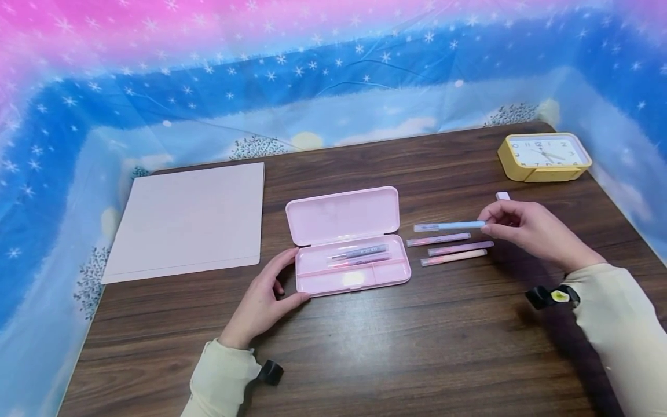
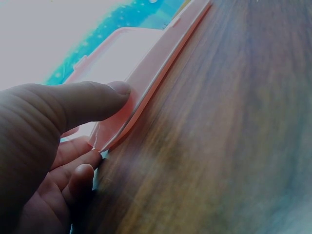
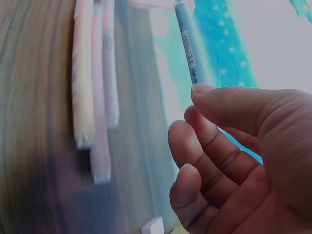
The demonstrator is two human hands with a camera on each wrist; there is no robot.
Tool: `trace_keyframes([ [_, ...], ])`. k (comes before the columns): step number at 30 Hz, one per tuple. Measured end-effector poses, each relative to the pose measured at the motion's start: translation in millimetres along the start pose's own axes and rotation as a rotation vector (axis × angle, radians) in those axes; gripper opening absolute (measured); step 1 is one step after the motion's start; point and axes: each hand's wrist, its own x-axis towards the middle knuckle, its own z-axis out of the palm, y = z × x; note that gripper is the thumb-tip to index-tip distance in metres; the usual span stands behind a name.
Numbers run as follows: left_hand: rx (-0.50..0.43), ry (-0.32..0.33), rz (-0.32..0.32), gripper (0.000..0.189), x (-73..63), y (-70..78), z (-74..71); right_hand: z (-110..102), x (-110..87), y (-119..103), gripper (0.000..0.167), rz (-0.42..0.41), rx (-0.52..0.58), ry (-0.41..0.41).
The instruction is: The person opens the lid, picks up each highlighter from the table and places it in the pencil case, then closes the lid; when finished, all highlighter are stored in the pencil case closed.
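Observation:
A pink pencil case (image 1: 344, 217) lies on the table with its lid raised, a grey marker (image 1: 362, 252) and a pinkish one inside. My left hand (image 1: 266, 295) grips its left end, thumb at the front corner and fingers along the side. In the left wrist view the thumb presses the case wall (image 2: 153, 66). Right of the case, my right hand (image 1: 531, 229) pinches a light blue marker (image 1: 453, 226) by its end between thumb and forefinger. Below it on the table lie a purple marker (image 1: 439, 239), a pink-purple marker (image 1: 461, 248) and a peach marker (image 1: 454, 258).
A small white block (image 1: 502, 196) lies behind my right hand. At the back right stands a yellow alarm clock (image 1: 544, 157). A large white sheet or board (image 1: 190, 220) covers the table's left side. Patterned blue and pink cloth (image 1: 312, 63) hangs around the wooden table (image 1: 396, 347).

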Motion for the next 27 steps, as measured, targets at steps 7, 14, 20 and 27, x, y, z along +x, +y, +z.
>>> trace_keyframes([
  [7, -0.002, -0.006, -0.002, 0.080, 0.3, -0.5, -0.4, 12, 8.2, -23, 0.009, -0.032, 0.039, -0.023],
  [14, -0.001, -0.015, -0.006, 0.080, 1.8, -0.3, 0.5, 31, 19.1, -39, 0.009, -0.103, 0.061, -0.059],
  [20, 0.000, -0.015, 0.001, 0.080, 2.1, -0.2, 0.7, 49, 23.8, -55, 0.005, -0.129, 0.089, -0.102],
  [27, -0.003, 0.006, 0.012, 0.079, 0.7, -0.5, 1.1, 71, 30.7, -71, 0.005, -0.151, 0.142, -0.153],
])
